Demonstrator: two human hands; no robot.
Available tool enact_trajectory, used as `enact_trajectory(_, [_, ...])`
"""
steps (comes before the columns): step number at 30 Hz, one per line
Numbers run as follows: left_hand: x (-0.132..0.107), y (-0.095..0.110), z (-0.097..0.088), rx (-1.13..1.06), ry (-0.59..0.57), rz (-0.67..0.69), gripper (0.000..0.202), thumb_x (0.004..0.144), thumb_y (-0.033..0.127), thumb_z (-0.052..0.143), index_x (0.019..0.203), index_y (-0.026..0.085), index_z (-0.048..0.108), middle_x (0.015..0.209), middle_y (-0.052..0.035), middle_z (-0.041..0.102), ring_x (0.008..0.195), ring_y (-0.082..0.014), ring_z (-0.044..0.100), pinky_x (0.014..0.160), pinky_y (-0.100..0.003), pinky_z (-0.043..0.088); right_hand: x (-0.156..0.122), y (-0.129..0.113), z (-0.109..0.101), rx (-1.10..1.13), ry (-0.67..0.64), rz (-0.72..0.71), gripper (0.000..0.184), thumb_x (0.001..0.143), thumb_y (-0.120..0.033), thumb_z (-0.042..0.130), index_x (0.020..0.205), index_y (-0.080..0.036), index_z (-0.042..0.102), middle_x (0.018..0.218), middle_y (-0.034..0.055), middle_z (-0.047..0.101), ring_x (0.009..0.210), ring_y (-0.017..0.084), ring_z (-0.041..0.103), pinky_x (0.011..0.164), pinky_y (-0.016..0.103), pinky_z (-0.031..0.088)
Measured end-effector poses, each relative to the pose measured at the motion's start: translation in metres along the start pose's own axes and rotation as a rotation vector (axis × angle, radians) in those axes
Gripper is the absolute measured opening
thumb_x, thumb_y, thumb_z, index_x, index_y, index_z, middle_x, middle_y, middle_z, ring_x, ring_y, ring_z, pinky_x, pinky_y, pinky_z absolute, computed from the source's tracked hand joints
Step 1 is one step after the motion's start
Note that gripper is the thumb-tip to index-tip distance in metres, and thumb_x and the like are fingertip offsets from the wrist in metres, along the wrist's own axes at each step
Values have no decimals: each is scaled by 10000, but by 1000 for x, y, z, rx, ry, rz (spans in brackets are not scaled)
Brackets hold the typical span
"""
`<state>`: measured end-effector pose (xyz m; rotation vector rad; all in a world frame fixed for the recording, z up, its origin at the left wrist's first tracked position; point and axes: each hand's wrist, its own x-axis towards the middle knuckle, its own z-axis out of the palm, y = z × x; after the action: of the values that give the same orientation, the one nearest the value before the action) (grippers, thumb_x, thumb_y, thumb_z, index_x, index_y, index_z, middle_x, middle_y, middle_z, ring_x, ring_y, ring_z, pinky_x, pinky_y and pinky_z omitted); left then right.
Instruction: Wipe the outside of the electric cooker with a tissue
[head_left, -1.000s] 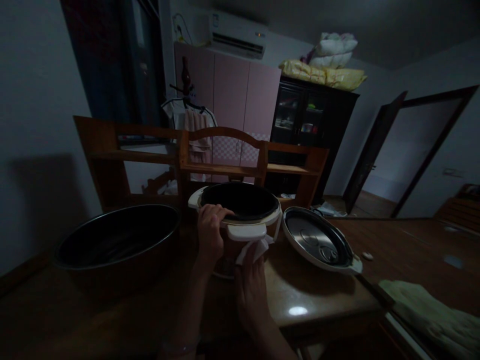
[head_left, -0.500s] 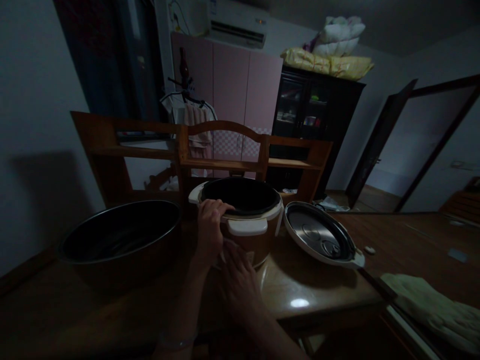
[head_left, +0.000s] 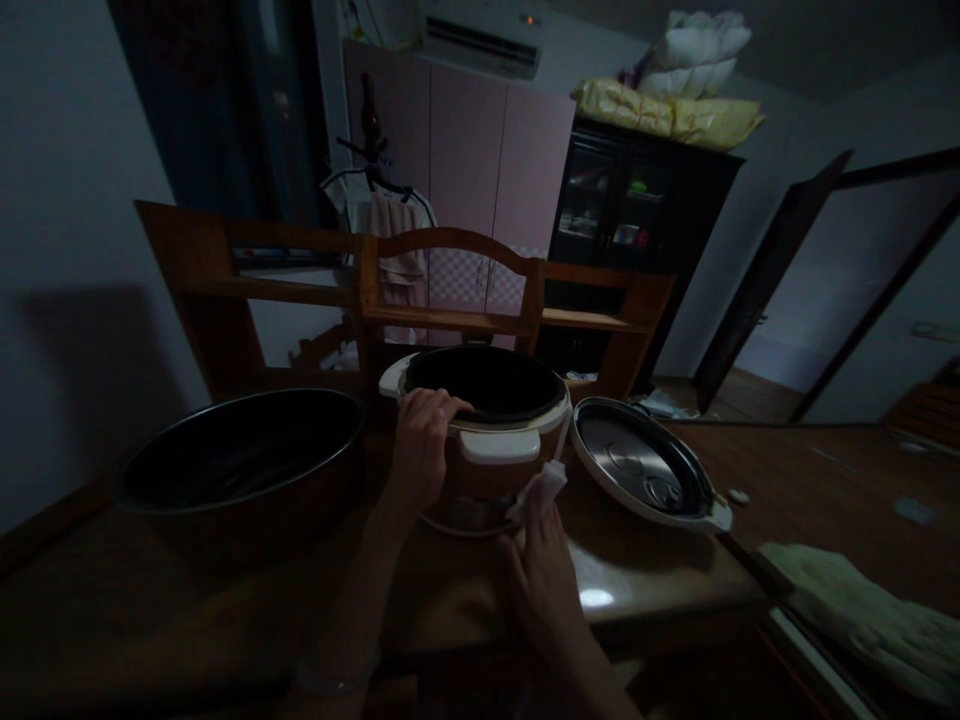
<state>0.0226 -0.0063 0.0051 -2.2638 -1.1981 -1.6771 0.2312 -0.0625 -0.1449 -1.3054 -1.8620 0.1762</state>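
Observation:
An open rice cooker [head_left: 491,460] with a brown body, white rim and dark inner pot stands on the wooden table [head_left: 660,575]. My left hand [head_left: 418,445] is closed over its near-left rim. My right hand [head_left: 541,560] pinches a small white cloth [head_left: 541,488] and presses it against the cooker's lower right side. The cooker's lid [head_left: 645,475] lies upside down just to the right, its metal inside facing up.
A large dark basin [head_left: 240,470] sits on the table to the left. A wooden shelf rack [head_left: 450,315] stands behind the cooker. A pale folded cloth [head_left: 862,615] lies at the lower right. Wardrobe, dark cabinet and an open door are beyond.
My right hand with the white cloth moved from the cooker's front, down and left across its body, then over to its lower right side. The left hand kept its hold on the rim.

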Motion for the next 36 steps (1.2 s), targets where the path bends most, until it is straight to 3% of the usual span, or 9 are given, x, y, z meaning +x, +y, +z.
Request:
enact_trajectory(3, [0, -1, 2, 5, 4, -4, 579, 1037, 324, 100, 1044, 249, 674, 987, -60, 611, 1021, -247, 531, 1016, -477, 337, 21, 2, -13, 299, -23, 186, 684, 1078, -501, 289, 1628, -247, -29, 1708, 50, 28, 1572, 215, 62, 1267, 511, 181])
enact_trajectory(6, [0, -2, 3, 9, 8, -3, 582, 1032, 327, 95, 1021, 245, 671, 964, -61, 606, 1000, -249, 527, 1002, -477, 343, 33, -7, -18, 387, -10, 229, 698, 1078, -522, 267, 1624, -239, -64, 1706, 48, -36, 1569, 199, -7, 1275, 495, 110])
enact_trajectory(13, [0, 0, 6, 12, 44, 4, 618, 1033, 320, 58, 1013, 242, 671, 943, -66, 608, 970, -250, 512, 964, -470, 356, 26, -36, -6, 8, 78, -18, 946, 1021, -495, 492, 1598, -140, -169, 1693, 170, -64, 1568, 334, 18, 1216, 587, 271])
enact_trajectory(17, [0, -1, 8, 22, 57, -21, 651, 1035, 346, 38, 992, 252, 681, 925, -67, 610, 977, -255, 513, 968, -468, 360, 21, -42, -1, -113, 70, -60, 958, 1010, -470, 523, 1604, -126, -145, 1695, 176, -2, 1567, 348, 11, 1205, 605, 294])
enact_trajectory(23, [-1, -3, 9, 53, 57, -3, 633, 1032, 335, 52, 1014, 242, 678, 920, -66, 605, 984, -253, 513, 980, -472, 354, 17, -47, 10, -252, 29, -115, 1025, 980, -526, 559, 1604, -95, -130, 1684, 200, -61, 1556, 389, 2, 1195, 607, 331])
enact_trajectory(29, [-1, -2, 10, 49, 65, -26, 632, 1032, 348, 44, 951, 242, 662, 914, -61, 615, 979, -250, 521, 998, -467, 346, 14, -55, 14, -319, 33, -181, 1044, 932, -471, 666, 1622, -93, -21, 1688, 183, -57, 1557, 377, -31, 1208, 574, 338])
enact_trajectory(33, [-1, -2, 10, 46, 58, -27, 628, 1026, 340, 51, 945, 250, 667, 887, -62, 609, 969, -256, 523, 989, -476, 348, 10, -60, 13, -340, -49, -302, 923, 895, -349, 714, 1616, -135, 177, 1698, 92, 98, 1572, 313, -7, 1246, 545, 296])
enact_trajectory(36, [-1, -2, 9, 59, 57, -17, 622, 1026, 339, 54, 954, 251, 665, 892, -65, 608, 980, -261, 520, 992, -477, 347, 5, -61, 16, -330, -101, -331, 791, 894, -338, 705, 1566, -147, 335, 1699, 56, 116, 1575, 287, 42, 1274, 525, 243])
